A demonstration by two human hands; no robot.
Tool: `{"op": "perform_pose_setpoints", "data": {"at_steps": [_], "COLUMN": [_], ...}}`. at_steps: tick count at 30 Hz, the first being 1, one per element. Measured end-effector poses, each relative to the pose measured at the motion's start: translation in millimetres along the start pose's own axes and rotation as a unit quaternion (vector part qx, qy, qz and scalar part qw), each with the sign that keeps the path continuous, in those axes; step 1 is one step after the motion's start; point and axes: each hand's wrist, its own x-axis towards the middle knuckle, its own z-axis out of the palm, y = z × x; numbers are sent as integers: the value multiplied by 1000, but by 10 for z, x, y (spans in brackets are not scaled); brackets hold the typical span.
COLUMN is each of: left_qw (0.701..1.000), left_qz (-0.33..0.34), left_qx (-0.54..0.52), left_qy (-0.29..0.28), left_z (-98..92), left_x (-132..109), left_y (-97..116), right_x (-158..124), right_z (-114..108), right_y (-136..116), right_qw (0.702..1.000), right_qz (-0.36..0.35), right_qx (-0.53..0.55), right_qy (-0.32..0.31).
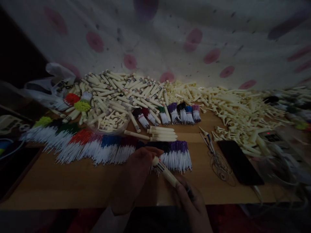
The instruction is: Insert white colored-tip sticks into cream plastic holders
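A thick cream multicolour pen (166,173) with coloured slider strips near its knobbed end is held at a slant above the table's front part. My right hand (191,200) is closed around its lower end, thumb along the barrel. Something dark shows between the right hand's fingers, too dim to name. My left hand (139,168) has its fingertips pinched at the pen's upper end; whether a small part is between them is hidden. Just behind the hands lie rows of pen refills with purple ends (178,155) and other coloured ends.
Assembled cream pens (121,87) are heaped at the back, and loose cream pen parts (233,110) at the right. A clear tub (109,121) holds small cream pieces. A black phone (240,161) and coiled earphones (220,165) lie on the right. Several pens (162,134) lie side by side mid-table.
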Motion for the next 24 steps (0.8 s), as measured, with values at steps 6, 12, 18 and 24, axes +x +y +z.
{"op": "perform_pose_setpoints", "data": {"at_steps": [6, 12, 18, 24], "left_qw": [1000, 999, 998, 995], "left_qz": [-7, -34, -51, -47], "left_qx": [19, 6, -24, -84], "left_qy": [-13, -30, -32, -27], "left_z": [17, 24, 3, 69], "left_x": [46, 80, 108, 22], "left_y": [54, 82, 55, 96], "right_x": [-53, -81, -141, -137], "right_z": [177, 261, 325, 337], "right_y": [-148, -108, -114, -161], "right_qw": [983, 948, 962, 992], "right_qz": [95, 190, 184, 74], "right_qx": [139, 232, 198, 93], "right_qy": [-75, -107, -27, -34]}}
